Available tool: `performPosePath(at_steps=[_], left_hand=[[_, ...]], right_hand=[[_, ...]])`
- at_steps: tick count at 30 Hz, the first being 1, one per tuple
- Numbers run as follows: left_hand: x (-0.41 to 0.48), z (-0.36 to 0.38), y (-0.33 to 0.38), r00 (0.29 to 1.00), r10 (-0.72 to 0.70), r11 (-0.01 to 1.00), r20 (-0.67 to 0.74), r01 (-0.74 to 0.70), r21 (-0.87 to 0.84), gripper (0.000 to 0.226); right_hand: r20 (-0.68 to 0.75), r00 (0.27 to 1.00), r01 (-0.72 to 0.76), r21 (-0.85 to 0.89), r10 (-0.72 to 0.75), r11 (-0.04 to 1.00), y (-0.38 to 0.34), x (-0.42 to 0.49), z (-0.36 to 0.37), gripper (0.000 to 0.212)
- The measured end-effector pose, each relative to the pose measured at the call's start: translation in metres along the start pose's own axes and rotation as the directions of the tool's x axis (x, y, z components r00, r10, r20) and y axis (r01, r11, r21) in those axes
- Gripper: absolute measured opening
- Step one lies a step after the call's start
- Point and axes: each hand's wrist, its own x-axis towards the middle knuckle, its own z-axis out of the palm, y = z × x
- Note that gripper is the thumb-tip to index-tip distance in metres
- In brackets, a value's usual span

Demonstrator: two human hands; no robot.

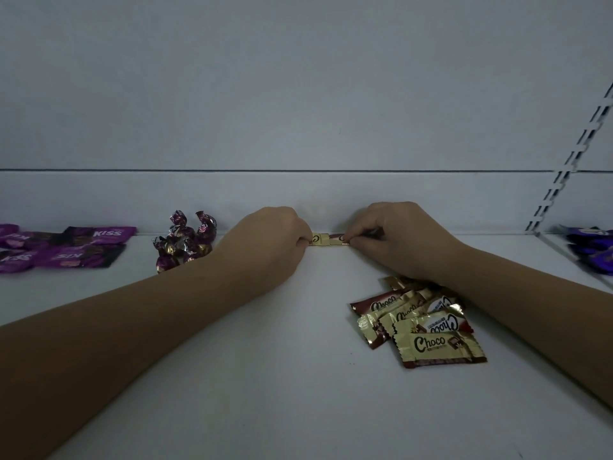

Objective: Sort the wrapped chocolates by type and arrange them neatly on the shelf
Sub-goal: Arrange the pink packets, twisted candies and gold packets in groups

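Observation:
Against the back of the white shelf (265,376), a gold and brown Choco chocolate (326,240) stands on its edge between my hands. My left hand (272,240) pinches its left end and my right hand (394,237) pinches its right end. A loose pile of several gold Choco chocolates (421,323) lies in front of my right forearm. To the left sits a cluster of purple twist-wrapped chocolates (184,240). Flat purple Kiss packets (66,249) lie at the far left.
Dark blue-purple packets (593,250) rest on the neighbouring shelf section at the far right, past a slotted metal upright (564,171). The white back panel (298,111) rises right behind my hands.

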Motion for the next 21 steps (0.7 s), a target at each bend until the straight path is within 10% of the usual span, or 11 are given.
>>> performPosePath(at_steps=[13,21], left_hand=[[-0.006,-0.007,0.007,1.000,0.024,0.998,0.007,-0.025,0.053,0.027],[-0.030,-0.030,0.069,0.975,0.106,0.977,0.194,-0.066,-0.204,0.023]], right_hand=[[0.083,0.994,-0.070,-0.034,0.073,0.997,-0.011,0.003,-0.027,0.017],[0.587,0.777,-0.164,-0.157,0.225,0.974,-0.018,-0.027,-0.085,0.017]])
